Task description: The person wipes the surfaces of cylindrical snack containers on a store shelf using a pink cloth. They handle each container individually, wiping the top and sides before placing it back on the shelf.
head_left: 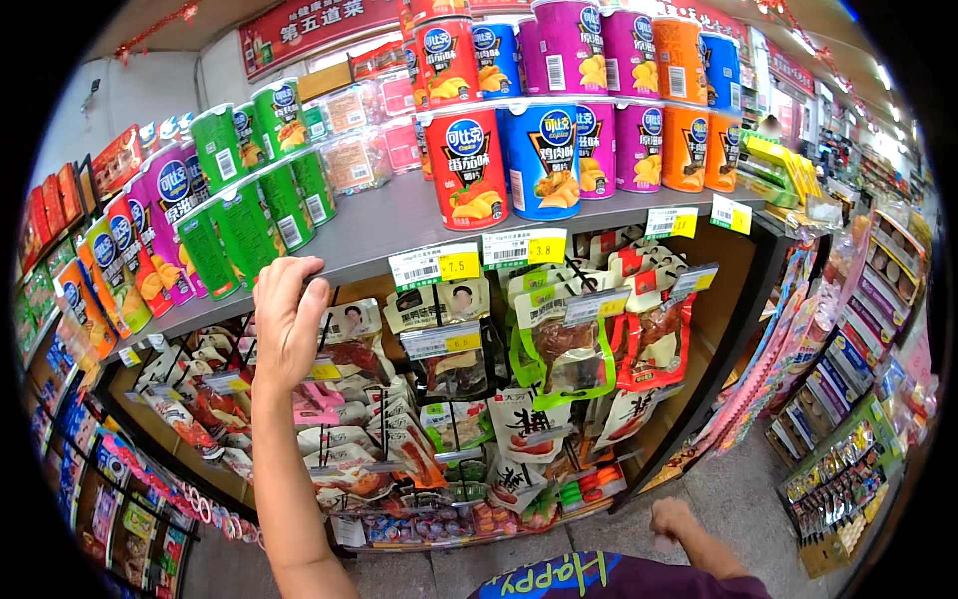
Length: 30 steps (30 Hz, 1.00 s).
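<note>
My left hand [289, 317] is raised at the front edge of the grey shelf top [389, 215], its fingers bent toward the edge and the thumb apart from them. Nothing shows in it. Just beyond it stand green chip canisters [244, 235], stacked in two layers. Low at the right, my right hand [675, 517] hangs beside my body, fingers curled in and nothing visible in them. A red chip canister [464, 170] and a blue one [541, 160] stand at the middle of the shelf top. Below the edge, packaged meat snacks [564, 344] hang on hooks.
Price tags [434, 266] line the shelf edge. Purple canisters [639, 148] and orange ones [685, 150] stand farther right. A tiled floor [609, 544] lies below. Another rack of goods [848, 349] stands across the aisle at right, and more shelves [110, 499] are at left.
</note>
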Motion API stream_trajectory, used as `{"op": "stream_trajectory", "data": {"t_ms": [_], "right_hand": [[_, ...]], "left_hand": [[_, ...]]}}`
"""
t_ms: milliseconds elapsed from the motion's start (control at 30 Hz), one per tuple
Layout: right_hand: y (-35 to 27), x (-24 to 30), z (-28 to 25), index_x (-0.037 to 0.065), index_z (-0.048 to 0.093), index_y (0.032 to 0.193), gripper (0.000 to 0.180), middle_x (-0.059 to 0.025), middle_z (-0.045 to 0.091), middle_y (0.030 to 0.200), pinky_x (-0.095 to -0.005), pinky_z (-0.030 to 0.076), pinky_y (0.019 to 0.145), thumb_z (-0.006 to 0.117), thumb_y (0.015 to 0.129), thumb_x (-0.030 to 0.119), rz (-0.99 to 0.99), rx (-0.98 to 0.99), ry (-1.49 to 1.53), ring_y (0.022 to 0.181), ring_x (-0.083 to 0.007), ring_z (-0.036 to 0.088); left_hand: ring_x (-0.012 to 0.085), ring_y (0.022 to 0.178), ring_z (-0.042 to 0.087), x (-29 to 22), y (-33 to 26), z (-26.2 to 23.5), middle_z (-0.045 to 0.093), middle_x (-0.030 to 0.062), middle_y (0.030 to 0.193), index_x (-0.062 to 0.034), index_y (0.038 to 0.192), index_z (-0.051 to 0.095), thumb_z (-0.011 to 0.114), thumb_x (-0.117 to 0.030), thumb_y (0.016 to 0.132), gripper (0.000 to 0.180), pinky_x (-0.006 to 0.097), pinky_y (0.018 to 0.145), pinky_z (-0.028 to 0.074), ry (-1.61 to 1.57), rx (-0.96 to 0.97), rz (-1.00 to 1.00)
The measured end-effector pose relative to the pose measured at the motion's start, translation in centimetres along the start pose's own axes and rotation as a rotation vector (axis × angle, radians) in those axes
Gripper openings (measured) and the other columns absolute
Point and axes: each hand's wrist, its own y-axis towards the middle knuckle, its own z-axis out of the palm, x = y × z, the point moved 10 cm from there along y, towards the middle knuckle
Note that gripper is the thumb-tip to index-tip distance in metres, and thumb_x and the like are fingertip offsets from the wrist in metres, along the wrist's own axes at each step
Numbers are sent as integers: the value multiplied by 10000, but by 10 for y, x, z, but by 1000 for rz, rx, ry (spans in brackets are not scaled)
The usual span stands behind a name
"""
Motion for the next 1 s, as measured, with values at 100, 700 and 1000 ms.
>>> {"op": "stream_trajectory", "data": {"t_ms": [100,700,1000], "right_hand": [[27,-28,26,-40,674,922,342,-245,664,971,-396,512,808,626,710,223,96,-167,408,956,-346,647],[-104,92,-131,-12,657,967,201,0,641,796,-250,462,641,695,800,93,-682,-86,1102,720,-83,561],[-195,121,-235,-40,628,1019,232,-20,645,907,-253,476,765,697,823,64,-1064,-140,1322,847,-88,575]], "left_hand": [[192,941,521,8,13,2,576,109,978,46,1121,549,609,-204,878,353,317,834,409,-120,-9,-250],[207,851,653,-72,120,107,644,145,997,43,1128,487,845,-112,643,623,346,780,556,-766,135,-352],[158,828,641,-62,66,8,632,93,981,14,1127,518,757,-12,706,485,314,735,548,-1131,-278,-222]]}}
